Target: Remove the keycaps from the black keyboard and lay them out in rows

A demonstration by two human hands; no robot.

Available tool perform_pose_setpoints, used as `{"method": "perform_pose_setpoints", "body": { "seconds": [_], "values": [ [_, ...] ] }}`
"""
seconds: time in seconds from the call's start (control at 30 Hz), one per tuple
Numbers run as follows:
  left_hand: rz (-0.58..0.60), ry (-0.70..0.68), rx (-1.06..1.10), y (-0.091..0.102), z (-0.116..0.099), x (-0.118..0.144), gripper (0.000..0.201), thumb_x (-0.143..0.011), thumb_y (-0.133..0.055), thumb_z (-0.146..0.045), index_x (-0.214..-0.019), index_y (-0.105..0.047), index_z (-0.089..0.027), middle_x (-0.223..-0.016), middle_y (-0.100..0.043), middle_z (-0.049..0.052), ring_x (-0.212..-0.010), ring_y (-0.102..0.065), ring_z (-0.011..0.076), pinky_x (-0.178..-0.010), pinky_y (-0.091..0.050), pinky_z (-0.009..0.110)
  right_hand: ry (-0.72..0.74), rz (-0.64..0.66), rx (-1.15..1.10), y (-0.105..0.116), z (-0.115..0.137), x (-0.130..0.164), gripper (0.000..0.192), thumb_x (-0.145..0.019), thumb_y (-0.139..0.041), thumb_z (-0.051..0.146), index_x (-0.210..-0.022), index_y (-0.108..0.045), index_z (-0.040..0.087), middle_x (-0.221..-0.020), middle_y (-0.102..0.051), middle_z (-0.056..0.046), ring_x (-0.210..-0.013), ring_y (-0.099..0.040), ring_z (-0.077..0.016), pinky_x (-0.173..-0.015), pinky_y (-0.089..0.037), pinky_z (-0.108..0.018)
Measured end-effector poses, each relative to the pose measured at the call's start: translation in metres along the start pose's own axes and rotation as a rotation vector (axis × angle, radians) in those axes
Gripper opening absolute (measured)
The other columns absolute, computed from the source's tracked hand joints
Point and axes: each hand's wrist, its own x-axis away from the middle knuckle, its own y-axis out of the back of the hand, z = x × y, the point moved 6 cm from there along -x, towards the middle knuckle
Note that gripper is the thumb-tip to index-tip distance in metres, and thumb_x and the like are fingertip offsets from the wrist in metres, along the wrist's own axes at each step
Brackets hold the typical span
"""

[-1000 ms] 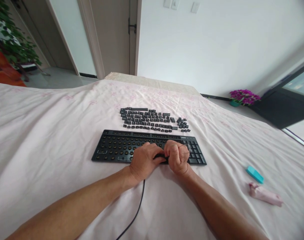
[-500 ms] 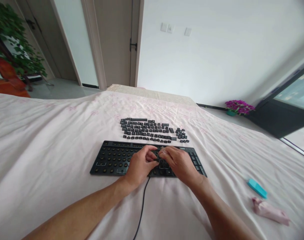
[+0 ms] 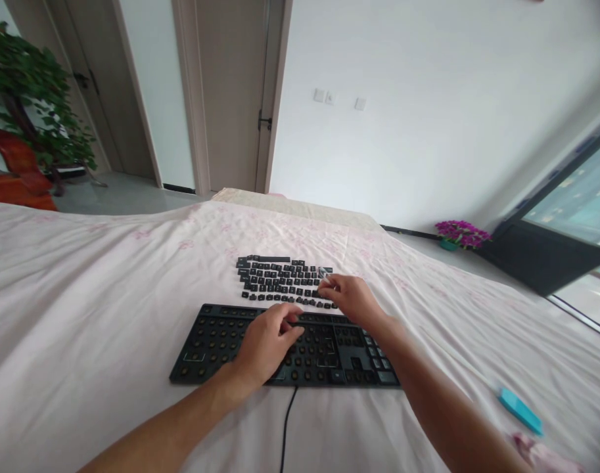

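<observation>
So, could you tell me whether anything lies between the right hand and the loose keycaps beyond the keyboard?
Nothing visible does: the right hand is already at the near right edge of the loose keycaps, past the keyboard.

Both forearms come in from the bottom edge, bare, converging toward the middle. The left hand (image 3: pixel 267 341) sits palm down, knuckles up, fingers loosely curled and pointing toward one o'clock — thumb tucked along the side. The right hand (image 3: pixel 351 297) reaches farther out, at about one o'clock from the left, wrist extended, fingers bunched and pinched toward ten o'clock — whether they grip anything cannot be told. The hands are apart.
</observation>
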Motion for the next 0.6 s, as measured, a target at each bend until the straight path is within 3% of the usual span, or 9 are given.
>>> {"method": "perform_pose_setpoints", "body": {
  "seconds": [0.13,0.23,0.6],
  "values": [
    [0.003,-0.104,-0.272,0.006,0.002,-0.003,0.019,-0.079,-0.062,-0.012,-0.091,-0.069,-0.024,-0.095,-0.069,0.0,-0.089,-0.063,0.0177,-0.082,-0.047,0.03,-0.269,-0.029,0.129,0.0,-0.056,-0.064,0.015,-0.081,-0.062,0.032,-0.086,-0.074,0.024,-0.077,-0.072,0.001,-0.069,-0.062,-0.0135,-0.059,-0.037,-0.022],
    [0.025,-0.116,-0.332,0.002,0.007,-0.002,0.018,-0.079,-0.063,-0.013,-0.09,-0.07,-0.025,-0.094,-0.069,0.0,-0.093,-0.062,0.0193,-0.083,-0.046,0.031,-0.322,-0.017,0.173,-0.008,-0.078,-0.097,0.015,-0.079,-0.064,0.033,-0.085,-0.075,0.025,-0.079,-0.073,0.0,-0.074,-0.063,-0.0148,-0.06,-0.037,-0.022],
    [0.052,-0.103,-0.371,-0.003,0.007,-0.006,0.015,-0.081,-0.064,-0.014,-0.089,-0.07,-0.026,-0.094,-0.069,-0.001,-0.094,-0.061,0.0192,-0.085,-0.044,0.032,-0.37,0.054,0.224,-0.042,-0.109,-0.138,0.016,-0.077,-0.068,0.038,-0.086,-0.077,0.028,-0.082,-0.073,-0.001,-0.083,-0.066,-0.0193,-0.066,-0.041,-0.026]
  ]
}}
